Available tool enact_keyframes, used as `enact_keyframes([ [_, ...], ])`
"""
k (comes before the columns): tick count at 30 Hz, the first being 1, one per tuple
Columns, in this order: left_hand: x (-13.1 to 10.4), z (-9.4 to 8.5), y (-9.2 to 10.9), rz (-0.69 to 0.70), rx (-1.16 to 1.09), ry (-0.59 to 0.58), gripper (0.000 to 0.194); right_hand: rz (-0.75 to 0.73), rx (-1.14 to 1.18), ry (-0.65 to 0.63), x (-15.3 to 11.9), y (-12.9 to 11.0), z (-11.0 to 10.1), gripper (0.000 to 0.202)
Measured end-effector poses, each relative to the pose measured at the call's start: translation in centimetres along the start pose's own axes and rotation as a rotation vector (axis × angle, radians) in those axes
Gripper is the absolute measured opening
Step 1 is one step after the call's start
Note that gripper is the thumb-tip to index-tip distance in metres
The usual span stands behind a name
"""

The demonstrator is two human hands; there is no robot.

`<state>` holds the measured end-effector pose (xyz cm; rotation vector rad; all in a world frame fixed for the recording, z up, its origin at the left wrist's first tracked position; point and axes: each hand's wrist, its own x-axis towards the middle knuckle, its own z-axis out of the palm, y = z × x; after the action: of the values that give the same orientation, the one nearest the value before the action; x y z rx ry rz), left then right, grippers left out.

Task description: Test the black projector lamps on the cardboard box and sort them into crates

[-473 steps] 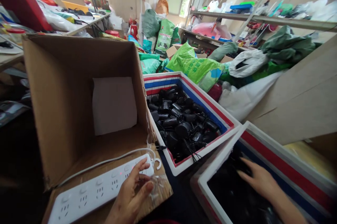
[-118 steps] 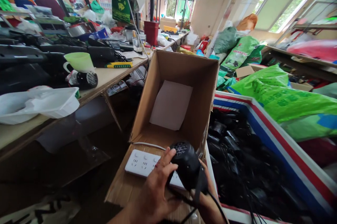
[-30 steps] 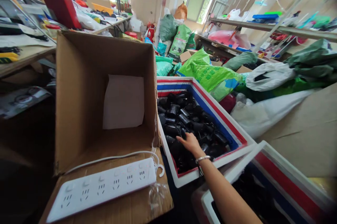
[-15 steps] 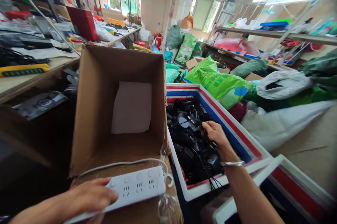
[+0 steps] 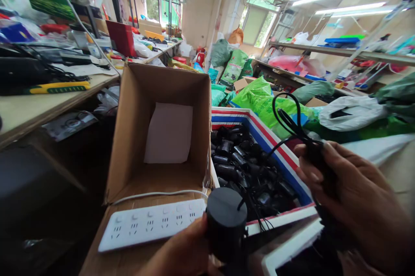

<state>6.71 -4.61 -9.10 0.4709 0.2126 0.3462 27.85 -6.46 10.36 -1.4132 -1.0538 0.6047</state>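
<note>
My left hand [image 5: 183,248] is closed around a black cylindrical device [image 5: 227,224] with a flat round top, held upright at the front. A cord leaves the device near its top. On the right, my right hand [image 5: 359,194] grips a looped black cable [image 5: 287,125] raised above the bin's right side; part of the bundle is hidden in the fingers. Behind the device, a white foam bin [image 5: 279,222] with a red, white and blue lining holds many black devices [image 5: 240,159]. A white power strip [image 5: 152,224] lies just left of my left hand.
An open cardboard box [image 5: 129,129] with a white sheet [image 5: 168,133] inside stands behind the power strip. Left of it is a cluttered workbench [image 5: 100,79] with a yellow-handled tool [image 5: 60,87]. Green bags [image 5: 256,94] are piled beyond the bin, and a second foam bin [image 5: 292,250] stands at front right.
My right hand has come up out of the bin and now holds the black cable. My left hand has left the power strip and holds the cylindrical device. The view has shifted slightly left.
</note>
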Motion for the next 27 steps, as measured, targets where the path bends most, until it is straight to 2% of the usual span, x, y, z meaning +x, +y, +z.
enact_keyframes([
  [1, -0.2, 0.3, -0.4, 0.006, -0.054, -0.052, 0.07, 0.036, 0.048, -0.01, -0.4, 0.5, 0.1, 0.029],
  [3, -0.7, 0.5, -0.7, 0.069, -0.101, -0.056, 0.069, 0.07, 0.147, -0.086, -1.2, 2.6, 0.3, 0.036],
  [7, -1.7, -0.2, 0.8, 0.17, 0.066, 0.072, 0.072, 0.159, 0.272, -0.427, -2.9, 8.6, 2.4, 0.079],
  [10, -2.2, -0.7, 2.2, 0.242, 0.19, 0.179, 0.064, 0.237, 0.324, -0.55, -4.3, 11.5, 5.5, 0.089],
  [13, -2.6, -0.9, 2.7, 0.319, 0.174, 0.209, 0.061, 0.235, 0.369, -0.559, -5.3, 12.4, 8.5, 0.073],
  [16, -3.4, -1.5, 2.5, 0.375, 0.16, 0.275, 0.064, 0.179, 0.321, -0.552, -6.4, 13.0, 10.2, 0.056],
  [20, -4.9, -2.1, 2.6, 0.289, 0.309, 0.49, 0.071, 0.004, 0.035, -0.408, -8.6, 15.0, 10.6, 0.048],
  [23, -5.3, -1.5, 3.0, 0.228, 0.485, 0.65, 0.072, -0.07, -0.138, -0.276, -10.2, 16.5, 10.8, 0.041],
  [27, -5.1, -0.5, 3.0, 0.167, 0.698, 0.724, 0.069, -0.179, -0.246, -0.188, -10.7, 17.2, 11.0, 0.042],
])
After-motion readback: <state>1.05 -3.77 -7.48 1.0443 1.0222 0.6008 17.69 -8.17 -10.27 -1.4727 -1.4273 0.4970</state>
